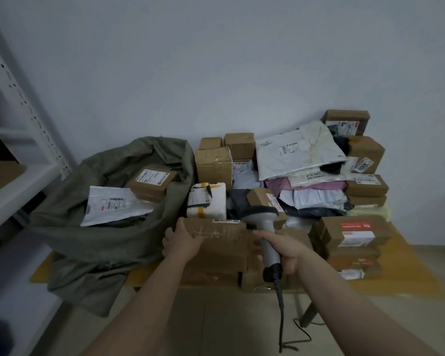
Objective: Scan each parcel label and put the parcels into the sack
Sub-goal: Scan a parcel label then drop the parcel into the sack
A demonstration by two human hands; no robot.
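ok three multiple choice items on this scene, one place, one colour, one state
1. Where is the left hand? A on the front brown cardboard box B in the sack C on the shelf
2. What colour is the handheld barcode scanner? A red B grey C yellow
3. What is the right hand doing? A lying flat B gripping the scanner's handle C pinching a label
Answers: 1 A, it holds the box's left edge; 2 B, head and handle are grey; 3 B, fingers curl round the handle.

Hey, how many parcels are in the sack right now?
2 visible in the sack: a brown box toward the back, a white mailer in front of it. Others may be hidden beneath.
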